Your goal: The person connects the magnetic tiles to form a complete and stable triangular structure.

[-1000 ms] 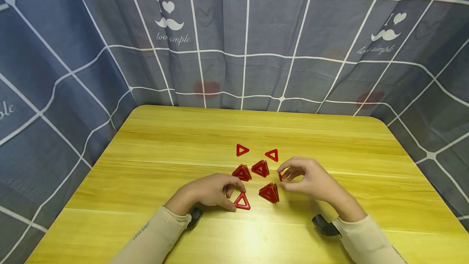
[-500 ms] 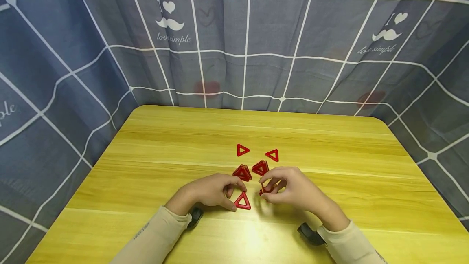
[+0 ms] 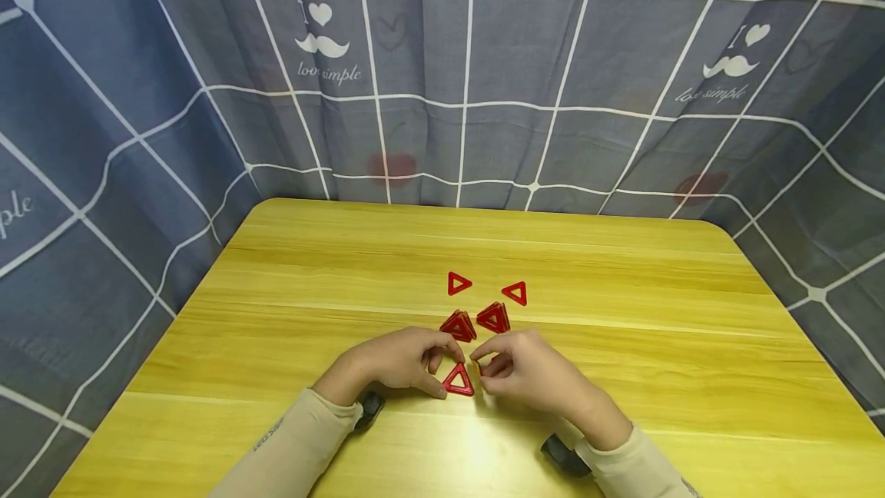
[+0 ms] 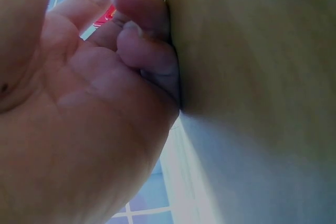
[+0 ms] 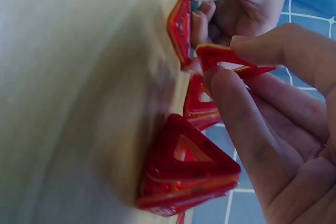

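Observation:
In the head view my left hand rests on the table, its thumb and forefinger gripping corners of a flat red triangle frame. My right hand pinches a second red triangle frame between thumb and fingers, raised on edge just right of the first one. Close to both hands stand two small red pyramids built of such triangles. A nearer pyramid shows in the right wrist view, but my right hand hides it from the head camera. The left wrist view shows mostly palm and curled fingers.
Two loose red triangles, a left one and a right one, lie flat beyond the pyramids. The wooden table ends at a grey-blue checked curtain behind and on both sides.
My right hand has moved left and slightly nearer, carrying its triangle past the near pyramid to the triangle under my left hand. The left hand has stayed in place.

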Demonstrator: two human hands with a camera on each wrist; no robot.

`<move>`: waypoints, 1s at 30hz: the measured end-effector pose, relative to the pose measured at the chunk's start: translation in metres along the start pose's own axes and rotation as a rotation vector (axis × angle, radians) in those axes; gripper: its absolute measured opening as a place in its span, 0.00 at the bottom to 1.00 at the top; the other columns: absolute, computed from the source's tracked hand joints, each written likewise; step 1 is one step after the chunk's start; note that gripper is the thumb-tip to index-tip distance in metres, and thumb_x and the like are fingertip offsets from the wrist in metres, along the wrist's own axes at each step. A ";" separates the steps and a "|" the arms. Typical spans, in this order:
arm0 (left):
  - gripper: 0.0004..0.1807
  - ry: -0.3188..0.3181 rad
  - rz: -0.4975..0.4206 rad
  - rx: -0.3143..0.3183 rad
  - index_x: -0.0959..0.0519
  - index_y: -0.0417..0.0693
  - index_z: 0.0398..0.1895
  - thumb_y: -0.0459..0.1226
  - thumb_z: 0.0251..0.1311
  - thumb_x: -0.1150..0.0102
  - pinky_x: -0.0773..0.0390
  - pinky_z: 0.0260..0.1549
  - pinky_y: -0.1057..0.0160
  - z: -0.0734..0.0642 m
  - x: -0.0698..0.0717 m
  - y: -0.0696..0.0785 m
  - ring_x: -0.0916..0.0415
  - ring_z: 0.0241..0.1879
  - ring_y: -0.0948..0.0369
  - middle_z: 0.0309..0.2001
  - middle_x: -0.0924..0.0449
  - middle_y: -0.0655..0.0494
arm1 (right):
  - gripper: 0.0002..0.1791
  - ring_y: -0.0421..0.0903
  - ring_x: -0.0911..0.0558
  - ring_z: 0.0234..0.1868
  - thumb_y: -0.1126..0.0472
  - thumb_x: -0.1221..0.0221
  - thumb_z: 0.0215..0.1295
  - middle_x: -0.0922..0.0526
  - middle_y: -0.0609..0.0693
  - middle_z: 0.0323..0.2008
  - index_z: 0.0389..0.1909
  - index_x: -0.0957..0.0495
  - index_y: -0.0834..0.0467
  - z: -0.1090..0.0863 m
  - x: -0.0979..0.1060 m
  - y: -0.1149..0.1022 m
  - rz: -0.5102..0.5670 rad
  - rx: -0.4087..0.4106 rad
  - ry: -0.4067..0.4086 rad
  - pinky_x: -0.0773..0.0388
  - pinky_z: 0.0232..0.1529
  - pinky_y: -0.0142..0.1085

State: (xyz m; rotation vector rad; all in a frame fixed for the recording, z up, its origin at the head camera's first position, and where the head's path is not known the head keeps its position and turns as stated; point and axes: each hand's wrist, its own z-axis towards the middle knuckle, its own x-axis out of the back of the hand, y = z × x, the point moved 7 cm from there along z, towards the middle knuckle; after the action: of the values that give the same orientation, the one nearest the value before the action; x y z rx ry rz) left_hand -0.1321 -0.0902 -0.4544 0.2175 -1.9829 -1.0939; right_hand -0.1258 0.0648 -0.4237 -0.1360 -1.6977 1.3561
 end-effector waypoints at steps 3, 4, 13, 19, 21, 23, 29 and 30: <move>0.21 0.001 -0.001 0.002 0.19 0.58 0.50 0.38 0.54 0.23 0.34 0.26 0.67 0.000 0.000 0.001 0.35 0.24 0.65 0.27 0.28 0.57 | 0.14 0.37 0.14 0.34 0.74 0.36 0.57 0.13 0.57 0.39 0.45 0.16 0.67 0.000 -0.004 0.002 -0.011 -0.007 -0.001 0.19 0.35 0.29; 0.21 0.001 0.000 0.002 0.19 0.59 0.50 0.38 0.54 0.23 0.34 0.26 0.67 0.000 0.000 0.001 0.35 0.24 0.65 0.27 0.28 0.58 | 0.13 0.37 0.14 0.34 0.74 0.36 0.57 0.13 0.57 0.39 0.45 0.16 0.66 0.000 -0.006 0.002 -0.013 -0.012 -0.003 0.19 0.35 0.29; 0.20 0.011 -0.006 0.008 0.19 0.60 0.49 0.38 0.54 0.23 0.35 0.25 0.66 0.000 0.001 0.000 0.36 0.23 0.64 0.27 0.28 0.58 | 0.13 0.36 0.14 0.34 0.75 0.36 0.58 0.13 0.56 0.39 0.44 0.16 0.66 0.001 -0.012 0.003 -0.005 -0.007 0.009 0.19 0.34 0.29; 0.20 0.021 -0.007 0.008 0.19 0.59 0.48 0.37 0.53 0.22 0.34 0.26 0.67 0.000 0.000 -0.001 0.34 0.24 0.65 0.27 0.27 0.58 | 0.12 0.36 0.14 0.35 0.74 0.34 0.59 0.13 0.56 0.40 0.44 0.16 0.65 0.002 -0.018 0.004 0.021 -0.009 0.010 0.19 0.34 0.28; 0.21 0.026 -0.010 0.007 0.20 0.56 0.47 0.37 0.52 0.22 0.33 0.27 0.66 0.000 0.000 0.000 0.34 0.24 0.65 0.27 0.27 0.58 | 0.11 0.36 0.14 0.35 0.74 0.34 0.59 0.13 0.55 0.39 0.44 0.16 0.65 0.003 -0.019 0.005 0.015 -0.006 0.015 0.19 0.34 0.28; 0.21 0.031 -0.010 0.012 0.21 0.55 0.47 0.37 0.52 0.22 0.33 0.27 0.66 0.000 0.001 0.000 0.34 0.24 0.65 0.27 0.26 0.57 | 0.11 0.35 0.15 0.34 0.73 0.33 0.59 0.13 0.54 0.38 0.43 0.16 0.64 0.003 -0.020 0.006 0.011 -0.006 0.020 0.19 0.34 0.28; 0.20 0.033 -0.009 0.015 0.21 0.54 0.46 0.37 0.51 0.21 0.32 0.28 0.66 0.001 0.001 -0.001 0.33 0.24 0.65 0.28 0.25 0.55 | 0.12 0.34 0.15 0.33 0.69 0.29 0.59 0.13 0.52 0.37 0.44 0.16 0.63 0.003 -0.021 0.009 0.025 0.000 0.023 0.19 0.33 0.29; 0.21 0.030 -0.011 0.012 0.21 0.54 0.46 0.37 0.51 0.21 0.32 0.28 0.66 0.001 0.002 -0.001 0.33 0.25 0.65 0.28 0.25 0.55 | 0.12 0.34 0.15 0.33 0.68 0.28 0.58 0.13 0.52 0.37 0.43 0.16 0.63 0.003 -0.022 0.009 0.023 0.004 0.025 0.19 0.33 0.29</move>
State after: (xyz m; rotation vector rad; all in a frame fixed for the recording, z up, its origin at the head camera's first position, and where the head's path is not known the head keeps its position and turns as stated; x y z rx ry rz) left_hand -0.1339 -0.0913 -0.4543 0.2500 -1.9638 -1.0796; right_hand -0.1192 0.0536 -0.4432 -0.1705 -1.6771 1.3690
